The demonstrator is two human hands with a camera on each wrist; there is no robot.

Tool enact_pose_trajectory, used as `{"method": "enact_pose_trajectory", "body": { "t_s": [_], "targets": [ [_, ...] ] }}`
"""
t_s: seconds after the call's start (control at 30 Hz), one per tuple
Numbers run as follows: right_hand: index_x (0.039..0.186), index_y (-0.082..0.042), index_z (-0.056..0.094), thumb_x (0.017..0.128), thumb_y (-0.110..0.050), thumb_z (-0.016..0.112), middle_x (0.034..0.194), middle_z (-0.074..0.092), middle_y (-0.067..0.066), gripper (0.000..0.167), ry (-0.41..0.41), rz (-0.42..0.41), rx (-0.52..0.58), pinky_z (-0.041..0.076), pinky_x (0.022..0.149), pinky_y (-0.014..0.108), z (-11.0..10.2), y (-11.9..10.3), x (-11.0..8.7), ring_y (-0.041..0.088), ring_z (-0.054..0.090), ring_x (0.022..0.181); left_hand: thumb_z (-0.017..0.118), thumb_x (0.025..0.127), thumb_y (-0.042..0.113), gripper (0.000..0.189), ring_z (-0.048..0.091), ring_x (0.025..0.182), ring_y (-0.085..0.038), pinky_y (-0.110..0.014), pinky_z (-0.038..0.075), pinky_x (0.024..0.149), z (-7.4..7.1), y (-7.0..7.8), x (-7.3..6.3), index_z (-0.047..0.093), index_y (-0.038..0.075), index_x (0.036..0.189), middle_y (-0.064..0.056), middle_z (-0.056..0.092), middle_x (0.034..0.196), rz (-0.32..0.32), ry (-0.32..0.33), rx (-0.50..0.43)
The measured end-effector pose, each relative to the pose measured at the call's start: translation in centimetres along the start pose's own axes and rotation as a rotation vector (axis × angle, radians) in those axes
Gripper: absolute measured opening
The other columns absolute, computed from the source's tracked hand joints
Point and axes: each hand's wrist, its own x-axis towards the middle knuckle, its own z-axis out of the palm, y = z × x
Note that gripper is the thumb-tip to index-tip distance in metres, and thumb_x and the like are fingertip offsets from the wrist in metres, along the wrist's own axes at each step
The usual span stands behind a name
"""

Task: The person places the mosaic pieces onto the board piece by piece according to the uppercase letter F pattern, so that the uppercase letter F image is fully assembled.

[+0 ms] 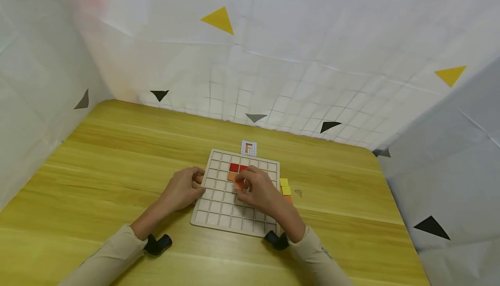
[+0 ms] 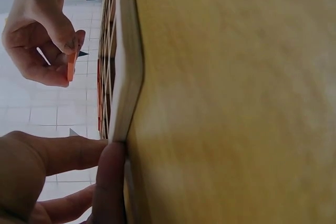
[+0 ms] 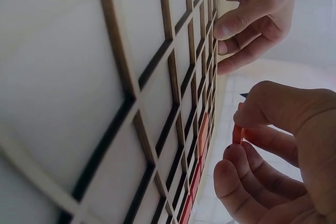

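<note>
A pale wooden grid board (image 1: 224, 207) lies on the table in the head view. My left hand (image 1: 181, 188) pinches its left edge between thumb and finger, as the left wrist view shows close up. Over the board's middle, my right hand (image 1: 261, 192) holds a small orange tile (image 2: 71, 67) between thumb and fingertips. Both wrist views show that tile apart from the grid. Two red tiles (image 1: 234, 167) sit side by side in the board's upper cells, the right one partly covered by the hand. Another orange tile (image 1: 232, 176) fills the cell below the left red one.
A small printed card (image 1: 248, 148) with a coloured grid pattern lies behind the board. Beside its right edge are yellow tiles (image 1: 286, 190) and an orange piece (image 1: 288, 199). White sheets (image 1: 312, 38) with triangles enclose the wooden table (image 1: 117, 156).
</note>
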Motion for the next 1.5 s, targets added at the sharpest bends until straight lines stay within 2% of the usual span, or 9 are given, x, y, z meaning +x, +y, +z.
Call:
{"method": "enact_pose_trajectory", "body": {
  "t_s": [0.2,0.4,0.63,1.03,1.5],
  "targets": [
    [0.1,-0.004,0.072,0.077,0.0,0.076,0.089,0.059,0.002,0.024,-0.011,-0.009,-0.011,0.048,0.063,0.024,0.6,-0.1,0.5,0.018,0.057,0.075,0.072,0.083,0.0,0.045,0.063,0.078,-0.017,-0.028,0.054,0.057,0.0,0.0,0.0,0.06,-0.008,0.126,-0.011,0.063,0.098,-0.003,0.006,0.012],
    [0.1,-0.005,0.072,0.078,0.002,0.073,0.091,0.059,0.002,0.023,-0.039,0.022,0.007,0.05,0.065,0.024,1.2,-0.1,0.8,0.016,0.058,0.077,0.072,0.083,-0.002,0.046,0.064,0.077,-0.017,-0.029,0.055,0.053,0.1,-0.1,0.0,0.059,-0.008,0.127,-0.012,0.063,0.098,-0.013,-0.001,-0.019],
    [0.099,-0.006,0.071,0.078,0.002,0.073,0.09,0.059,0.003,0.022,-0.048,0.024,0.005,0.05,0.063,0.023,1.8,0.0,1.1,0.014,0.058,0.075,0.072,0.082,-0.002,0.046,0.064,0.076,-0.017,-0.028,0.055,0.056,0.2,-0.2,0.1,0.06,-0.008,0.126,-0.011,0.064,0.096,0.004,0.001,0.002],
    [0.101,-0.006,0.072,0.081,-0.001,0.073,0.093,0.059,0.003,0.021,-0.076,0.053,-0.022,0.05,0.064,0.021,2.0,0.0,1.3,0.014,0.057,0.076,0.073,0.082,-0.001,0.047,0.064,0.078,-0.017,-0.03,0.055,0.063,0.1,-0.2,0.2,0.06,-0.008,0.127,-0.01,0.064,0.096,0.004,0.004,0.021],
    [0.101,-0.006,0.072,0.08,0.0,0.075,0.093,0.061,0.006,0.022,-0.066,0.045,-0.034,0.051,0.063,0.022,1.8,0.1,1.2,0.017,0.061,0.075,0.072,0.082,-0.001,0.045,0.064,0.077,-0.016,-0.029,0.055,0.061,0.1,-0.2,0.2,0.061,-0.008,0.125,-0.01,0.064,0.096,0.012,0.005,0.014]
  ]
}}
